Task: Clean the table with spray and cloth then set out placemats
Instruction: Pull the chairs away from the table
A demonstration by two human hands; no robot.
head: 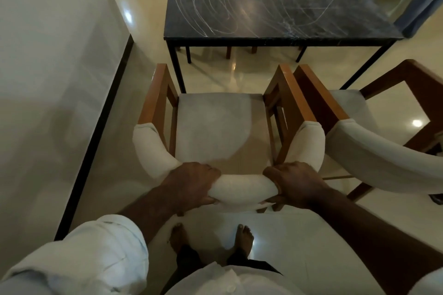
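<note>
Your left hand (194, 183) and right hand (293, 182) each wrap tight around the armchair's (220, 132) white padded back. The dark marble table (275, 2), streaked white, runs lengthwise away from you, just beyond the chair.

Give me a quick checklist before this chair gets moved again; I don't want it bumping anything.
1. Left hand gripping the chair backrest: ok.
2. Right hand gripping the backrest: ok.
3. Gap between chair and table: ok, apart.
4. Clearance from second chair on the right: not ok, armrests nearly touching.
5. Feet clear of chair legs: cannot tell.
6. Tabletop clean: not ok, streaky.
</note>
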